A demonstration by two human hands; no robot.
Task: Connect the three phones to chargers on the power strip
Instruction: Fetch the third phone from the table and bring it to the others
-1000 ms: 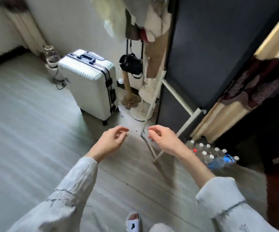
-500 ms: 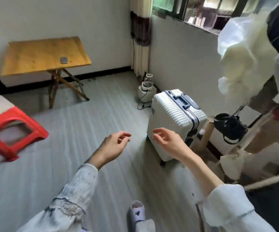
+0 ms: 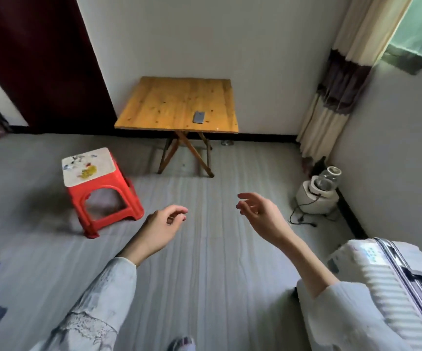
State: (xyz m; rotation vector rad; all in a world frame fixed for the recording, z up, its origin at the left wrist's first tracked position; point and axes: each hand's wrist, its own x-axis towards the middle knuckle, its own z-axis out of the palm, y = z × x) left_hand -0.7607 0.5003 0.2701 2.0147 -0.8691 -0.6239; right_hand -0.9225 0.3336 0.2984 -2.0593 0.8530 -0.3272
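Note:
One grey phone (image 3: 199,117) lies flat on the wooden folding table (image 3: 164,107) against the far wall. No charger or power strip shows in view. My left hand (image 3: 163,225) hangs in mid-air over the floor, fingers loosely curled, holding nothing. My right hand (image 3: 260,215) floats beside it, fingers relaxed and empty. Both hands are well short of the table.
A red plastic stool (image 3: 101,188) stands on the floor at left. A white appliance with a cord (image 3: 317,196) sits by the right wall under the curtain (image 3: 341,79). A white suitcase (image 3: 392,282) is at the lower right. Grey floor (image 3: 204,274) lies between me and the table.
The view has swung left from the suitcase and coat rack to face the table and stool. Both hands stay raised and empty, now a little further apart.

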